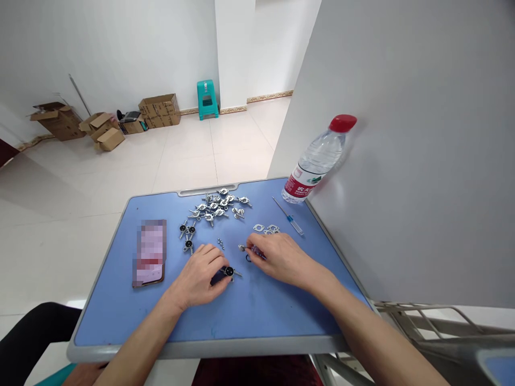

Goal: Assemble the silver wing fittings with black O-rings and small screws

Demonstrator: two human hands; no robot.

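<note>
My left hand (200,274) rests on the blue tabletop, thumb and fingers closed round a small metal fitting with a black round centre (229,272). My right hand (279,256) pinches a small silvery part with a rounded end (241,247), just above the table. Beneath its fingertips lies a black ring (248,258), partly hidden. Flat metal gaskets (258,228) lie beyond the right hand. Several tiny screws (220,243) sit between the hands. Three fittings with black centres (189,244) stand to the left, and a pile of silvery metal parts (217,206) lies farther back.
A phone (151,252) lies at the table's left. A screwdriver (289,217) with a clear handle and a water bottle (316,163) with a red cap are at the back right, beside a grey panel (422,161). Cardboard boxes (160,111) and a teal stool (207,100) stand by the wall.
</note>
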